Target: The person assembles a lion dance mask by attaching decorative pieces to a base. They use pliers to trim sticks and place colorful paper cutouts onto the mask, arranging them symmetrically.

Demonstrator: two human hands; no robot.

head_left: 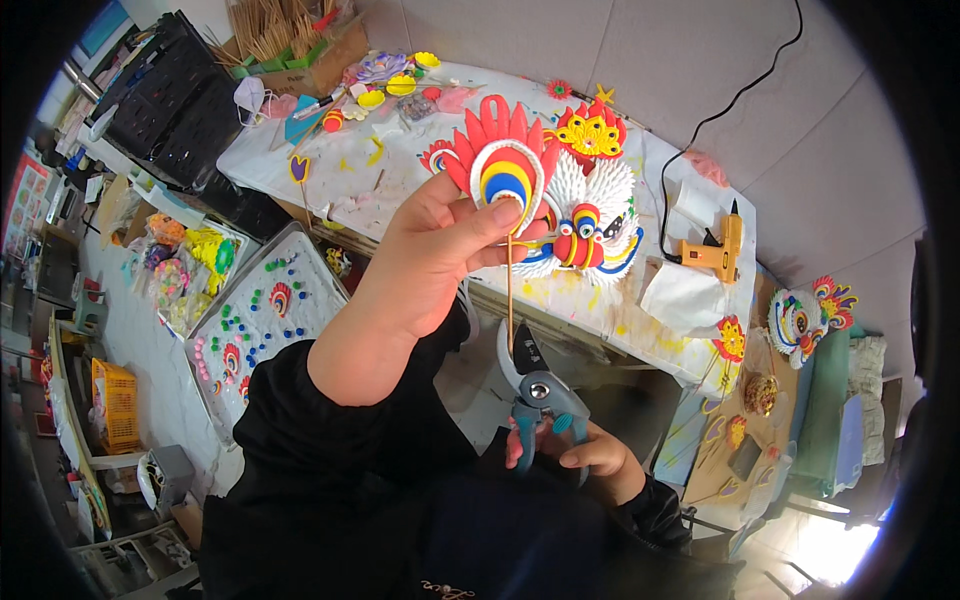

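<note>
Our left hand (445,230) pinches the ornament (497,155) near its base, held up before the table (250,158), with its stick (510,290) pointing down. Our right hand (605,458), farther from the table, wraps the handles of the pruners (541,392); the stick's end seems to sit at the blades. To cut cleanly, we should seat the stick deep and squeeze smoothly, without crushing the petals.

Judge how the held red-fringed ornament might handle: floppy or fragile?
The ornament is probably top-heavy, its wide head on a thin stick. The stick looks stiff, running straight from the left hand to the shears. The red petals may be fragile, as they stick out separately.
</note>
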